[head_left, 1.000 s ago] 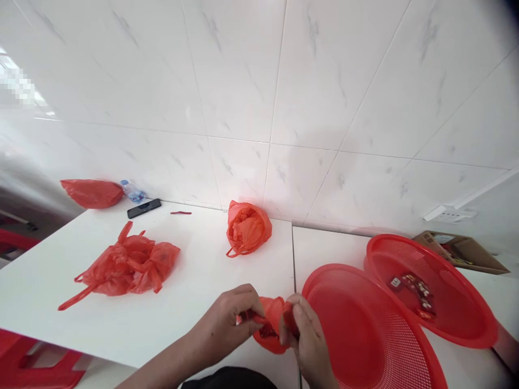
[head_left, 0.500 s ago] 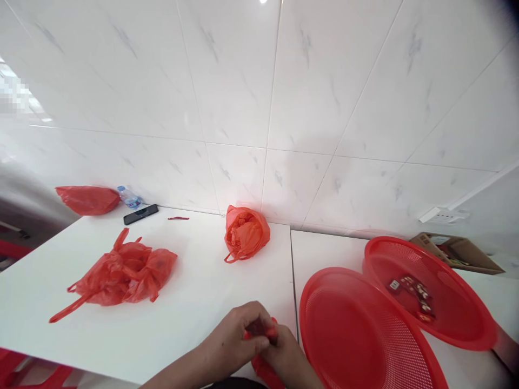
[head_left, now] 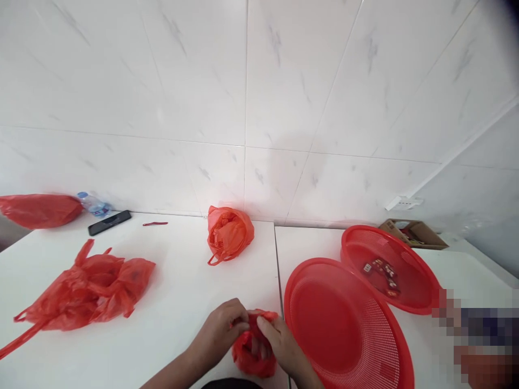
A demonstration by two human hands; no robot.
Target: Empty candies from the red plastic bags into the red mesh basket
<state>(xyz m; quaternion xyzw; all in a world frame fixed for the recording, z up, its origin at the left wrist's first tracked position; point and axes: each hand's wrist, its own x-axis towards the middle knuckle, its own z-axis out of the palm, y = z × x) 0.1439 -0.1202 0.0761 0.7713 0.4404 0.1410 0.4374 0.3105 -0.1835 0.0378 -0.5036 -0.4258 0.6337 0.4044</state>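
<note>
At the near edge of the white table, a small red plastic bag point(head_left: 248, 361) is between my hands, its mouth partly open. My left hand point(head_left: 222, 330) pinches the bag's rim on the left, fingers curled. My right hand point(head_left: 281, 346) grips the other side, thumb on the outer rim, and some fingers show inside the bag. What the bag contains, if anything, cannot be made out. Just right of my right hand stands a red plastic basket point(head_left: 324, 319) with perforated sides.
A second red basket point(head_left: 421, 294) holds several small packets point(head_left: 383, 273). Behind it is a cardboard box point(head_left: 432, 237). Red bags lie at left point(head_left: 97, 286) and by the wall point(head_left: 231, 235), near a phone point(head_left: 109, 222) and a water bottle point(head_left: 94, 205). A blurred person appears at right.
My hands have drawn apart, and the bunched red bag between them is now spread open at its mouth. The view has turned right, bringing a blurred person into sight.
</note>
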